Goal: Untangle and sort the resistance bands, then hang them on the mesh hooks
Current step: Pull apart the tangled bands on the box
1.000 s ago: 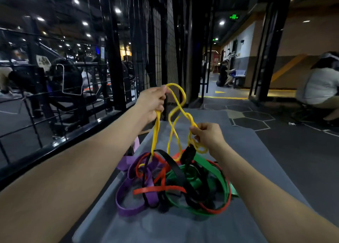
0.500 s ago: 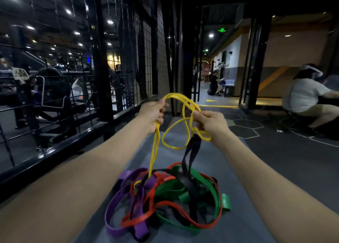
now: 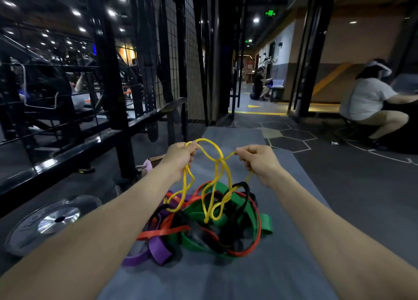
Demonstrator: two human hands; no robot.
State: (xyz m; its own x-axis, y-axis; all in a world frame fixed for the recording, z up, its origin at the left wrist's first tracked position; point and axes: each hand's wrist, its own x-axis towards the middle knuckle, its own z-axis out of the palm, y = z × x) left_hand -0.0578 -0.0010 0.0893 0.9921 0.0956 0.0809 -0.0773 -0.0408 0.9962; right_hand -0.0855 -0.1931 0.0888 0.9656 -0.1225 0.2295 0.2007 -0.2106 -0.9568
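- Hands are working above a tangle of bands: the left hand (image 3: 181, 158) is gripping one end of a thin yellow band (image 3: 220, 164), fingers curled round it, and the right hand (image 3: 260, 162) is pinching another part of the same band between thumb and curled fingers.
- Between the two hands the yellow band is looping and crossing over itself, then hanging down in several strands into the pile below.
- Under the hands a heap of bands is lying on a grey mat (image 3: 282, 265): a green band (image 3: 264, 224), a red band (image 3: 162, 231), a purple band (image 3: 158, 250) and a black band (image 3: 245, 187), all wound through each other; the lowest yellow loops are resting on the green and black ones.
- To the left a black wire mesh panel (image 3: 172, 62) is standing upright beside the mat, behind a black rail.
- On the floor at lower left a round weight plate (image 3: 47, 222) is lying flat, apart from the mat.
- Farther off, at right, a person in a white shirt (image 3: 366, 98) is sitting with their back turned.
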